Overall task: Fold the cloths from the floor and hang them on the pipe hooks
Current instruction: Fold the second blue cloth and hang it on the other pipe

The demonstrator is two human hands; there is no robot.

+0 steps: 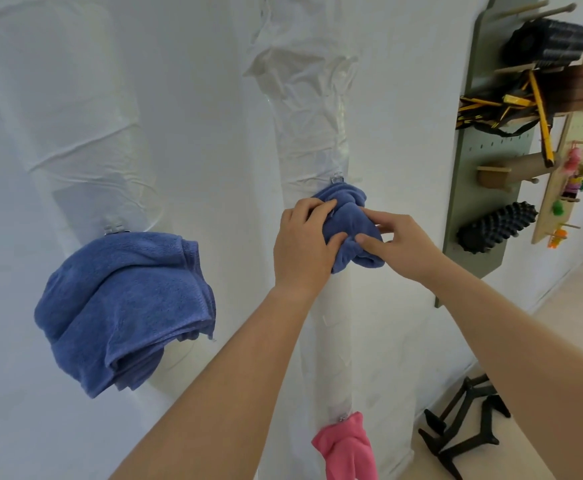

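Note:
A small folded blue cloth (349, 216) hangs from a metal hook (337, 177) on the middle white-wrapped pipe (331, 323). My left hand (304, 244) grips its left side and my right hand (397, 240) pinches its lower right part. A larger folded blue cloth (123, 303) hangs from a hook (114, 226) on the left pipe (85, 133). A pink cloth (349, 445) hangs from a lower hook (342, 418) on the middle pipe.
A green pegboard (484, 188) at the right carries black spiky rollers (496, 227), yellow-black straps (505, 105) and wooden pegs. A wooden rack with small coloured items (574, 181) stands beside it. Black metal stands (463, 431) lie on the pale floor at lower right.

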